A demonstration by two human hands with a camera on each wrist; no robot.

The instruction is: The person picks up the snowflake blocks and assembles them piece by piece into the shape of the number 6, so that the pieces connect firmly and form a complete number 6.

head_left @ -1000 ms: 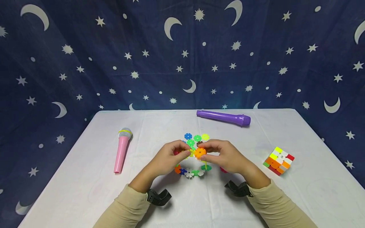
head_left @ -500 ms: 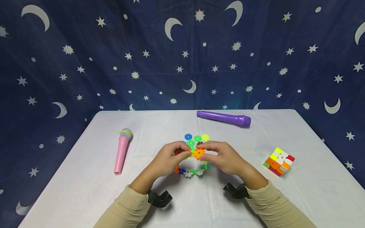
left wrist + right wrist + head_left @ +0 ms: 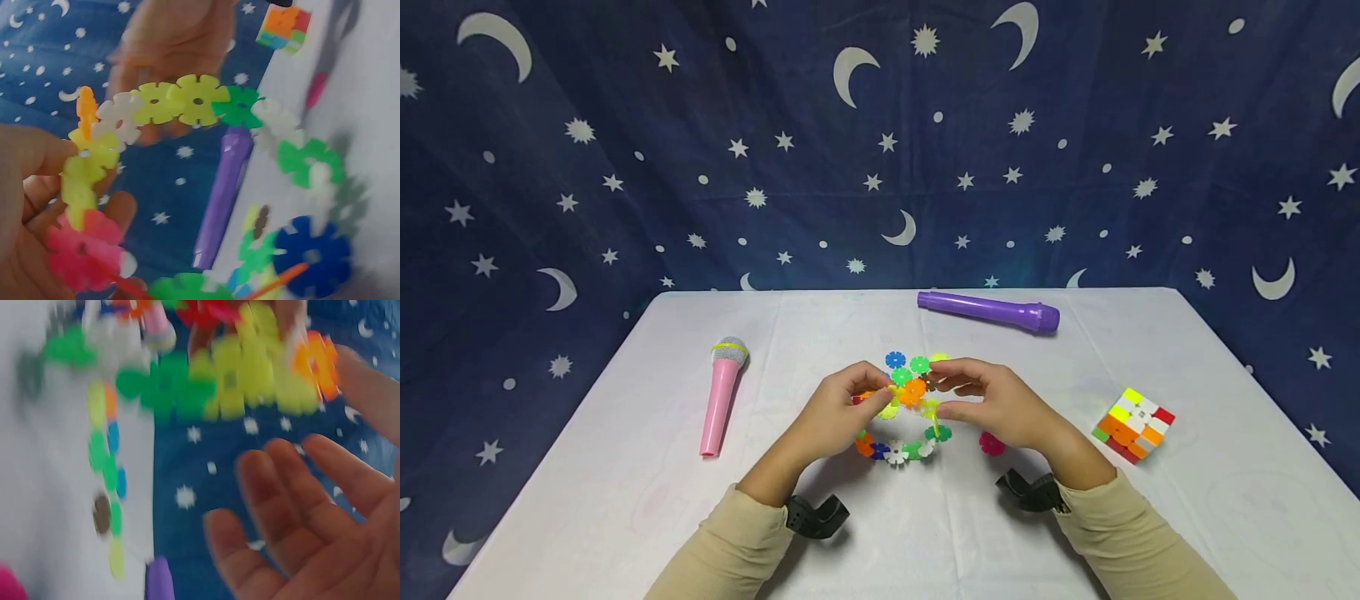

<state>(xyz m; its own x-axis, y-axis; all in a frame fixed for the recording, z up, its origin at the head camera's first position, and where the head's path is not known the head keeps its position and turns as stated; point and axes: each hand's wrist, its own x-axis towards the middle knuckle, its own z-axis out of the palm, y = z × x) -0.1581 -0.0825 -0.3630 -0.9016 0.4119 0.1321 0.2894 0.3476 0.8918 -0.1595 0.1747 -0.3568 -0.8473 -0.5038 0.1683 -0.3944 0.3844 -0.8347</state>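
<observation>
A ring of notched plastic snowflake discs in white, green, blue, orange, pink and yellow hangs from my left hand. Thumb and fingers pinch it at a yellow disc, as the left wrist view shows. An orange disc stands up from the ring close to that grip, its edge toward the left wrist camera. My right hand is just to the right of the ring, thumb and fingers apart. In the right wrist view this hand's fingers are spread below the yellow discs, with nothing between them.
Several loose discs, among them a blue disc and a green disc, lie behind the ring. One pink disc lies under my right hand. Around them are a purple microphone, a pink microphone and a puzzle cube.
My right hand has let go of the orange disc and drawn slightly right, its fingers parting. The orange disc has shifted a little left and up, while my left hand keeps its pinch.
</observation>
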